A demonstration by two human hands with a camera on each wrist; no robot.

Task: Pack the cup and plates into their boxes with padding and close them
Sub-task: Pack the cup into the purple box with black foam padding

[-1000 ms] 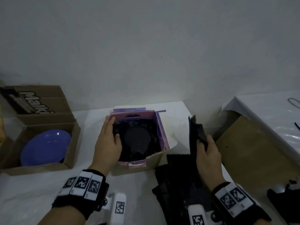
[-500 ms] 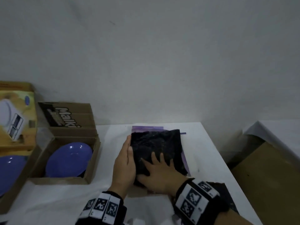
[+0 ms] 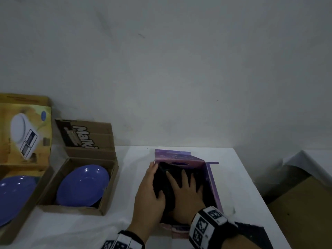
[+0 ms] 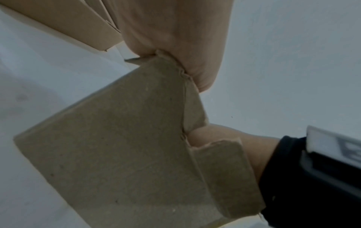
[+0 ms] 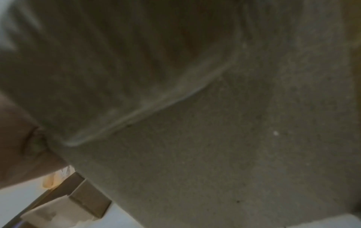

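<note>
Plain room, prob. packing spot: bare wall (image 3: 179, 69), white-covered table (image 3: 233, 177), cardboard boxes (image 3: 79, 209).

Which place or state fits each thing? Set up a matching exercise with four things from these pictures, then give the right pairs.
Things:
1. right hand
2. left hand
3. purple box
4. Malki box

Places or states:
a. holds a blue plate
b. presses flat on the black padding
c. stands open in the middle of the table
d. grips the purple box's left wall

Pairs: 1-b, 2-d, 3-c, 4-a
</note>
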